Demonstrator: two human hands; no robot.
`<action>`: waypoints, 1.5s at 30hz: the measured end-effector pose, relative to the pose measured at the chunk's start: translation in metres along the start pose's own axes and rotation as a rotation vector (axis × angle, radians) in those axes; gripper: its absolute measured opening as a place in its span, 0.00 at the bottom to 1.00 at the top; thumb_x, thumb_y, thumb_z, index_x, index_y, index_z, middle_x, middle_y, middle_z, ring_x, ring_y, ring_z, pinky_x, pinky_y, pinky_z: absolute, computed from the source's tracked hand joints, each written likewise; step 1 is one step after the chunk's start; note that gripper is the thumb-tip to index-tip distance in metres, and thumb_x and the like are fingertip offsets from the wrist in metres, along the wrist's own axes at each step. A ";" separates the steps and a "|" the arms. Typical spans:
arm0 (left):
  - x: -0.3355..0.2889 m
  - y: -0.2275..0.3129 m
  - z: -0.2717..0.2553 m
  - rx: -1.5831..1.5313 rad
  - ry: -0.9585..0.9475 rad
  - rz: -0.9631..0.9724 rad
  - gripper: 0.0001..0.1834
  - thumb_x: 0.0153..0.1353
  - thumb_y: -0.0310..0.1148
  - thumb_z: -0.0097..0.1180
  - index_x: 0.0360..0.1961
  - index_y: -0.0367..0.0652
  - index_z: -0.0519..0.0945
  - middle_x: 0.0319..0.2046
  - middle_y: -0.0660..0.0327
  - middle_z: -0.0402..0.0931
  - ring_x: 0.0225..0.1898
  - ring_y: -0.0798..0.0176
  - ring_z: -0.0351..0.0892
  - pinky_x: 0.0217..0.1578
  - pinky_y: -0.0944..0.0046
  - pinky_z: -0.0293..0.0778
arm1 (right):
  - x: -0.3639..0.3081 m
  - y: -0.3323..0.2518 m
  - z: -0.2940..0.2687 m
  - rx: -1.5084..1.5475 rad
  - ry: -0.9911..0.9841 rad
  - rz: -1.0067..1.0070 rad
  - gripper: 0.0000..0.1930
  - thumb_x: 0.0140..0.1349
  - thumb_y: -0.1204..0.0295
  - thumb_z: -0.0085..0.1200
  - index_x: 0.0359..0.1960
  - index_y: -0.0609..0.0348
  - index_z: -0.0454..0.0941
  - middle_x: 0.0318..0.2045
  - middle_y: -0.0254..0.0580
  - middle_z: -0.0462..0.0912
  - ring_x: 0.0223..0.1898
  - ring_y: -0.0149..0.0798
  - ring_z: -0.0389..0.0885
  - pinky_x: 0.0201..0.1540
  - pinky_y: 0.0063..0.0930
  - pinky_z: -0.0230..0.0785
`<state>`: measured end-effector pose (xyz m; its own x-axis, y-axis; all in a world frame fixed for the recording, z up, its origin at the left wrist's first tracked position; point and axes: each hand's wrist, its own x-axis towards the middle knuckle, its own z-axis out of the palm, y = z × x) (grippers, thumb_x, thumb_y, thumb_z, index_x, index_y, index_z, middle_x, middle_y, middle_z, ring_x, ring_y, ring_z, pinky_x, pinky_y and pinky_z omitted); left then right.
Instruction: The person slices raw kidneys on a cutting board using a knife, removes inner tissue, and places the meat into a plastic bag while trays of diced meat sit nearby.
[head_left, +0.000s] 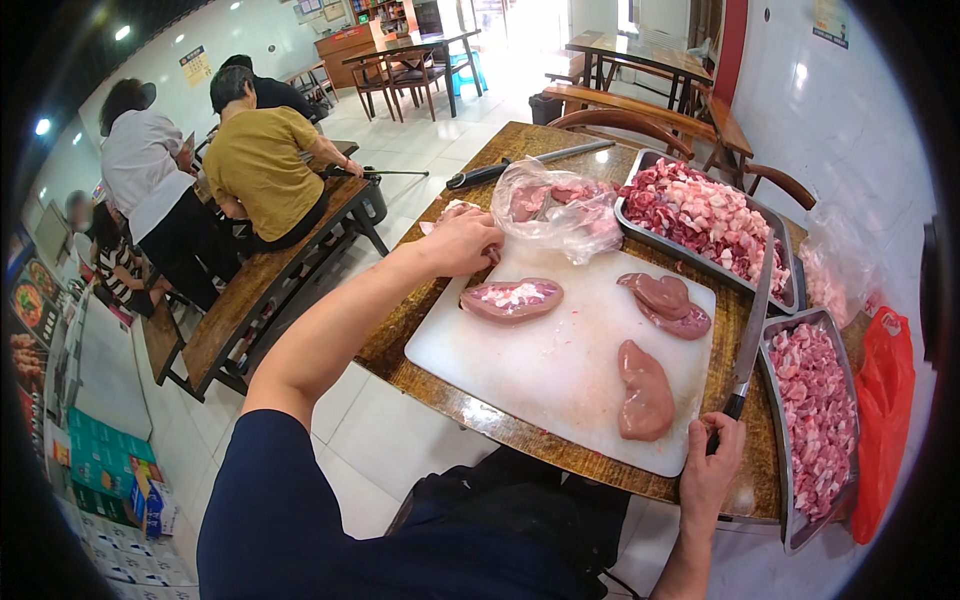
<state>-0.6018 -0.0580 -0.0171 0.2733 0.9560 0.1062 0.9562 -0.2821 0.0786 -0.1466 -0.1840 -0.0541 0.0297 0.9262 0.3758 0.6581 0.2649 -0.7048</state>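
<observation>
At the far left corner of the white cutting board (480, 365), my left hand (467, 243) is closed, fingers curled down beside pale pink scraps (455, 211). What its fingertips grip is mostly hidden. Just below it lies a kidney half (512, 299), cut side up, with white fat in the middle. My right hand (712, 455) grips the dark handle of a long knife (753, 325) at the board's near right corner, the blade pointing away from me. Toward the board's right side are more kidney pieces (665, 303) and a smooth kidney half (645, 392).
A clear plastic bag of meat (560, 205) overlaps the board's far edge, with a sharpening steel (530, 165) behind it. Metal trays of diced meat (705, 215) (815, 420) line the right, beside a red bag (885, 415). People sit and stand by a bench (270, 290) at left.
</observation>
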 end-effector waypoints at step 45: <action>0.076 0.157 -0.052 0.119 -0.462 -0.015 0.18 0.62 0.40 0.54 0.46 0.39 0.82 0.48 0.49 0.79 0.51 0.44 0.78 0.52 0.52 0.74 | 0.003 0.006 -0.005 0.145 0.053 0.111 0.13 0.65 0.65 0.59 0.44 0.60 0.76 0.37 0.44 0.72 0.39 0.43 0.73 0.44 0.34 0.67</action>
<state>-0.4367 -0.0334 0.0548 0.2514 0.9030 -0.3484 0.9584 -0.2826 -0.0407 -0.1394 -0.1810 -0.0543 0.1388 0.9375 0.3192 0.5332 0.2009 -0.8218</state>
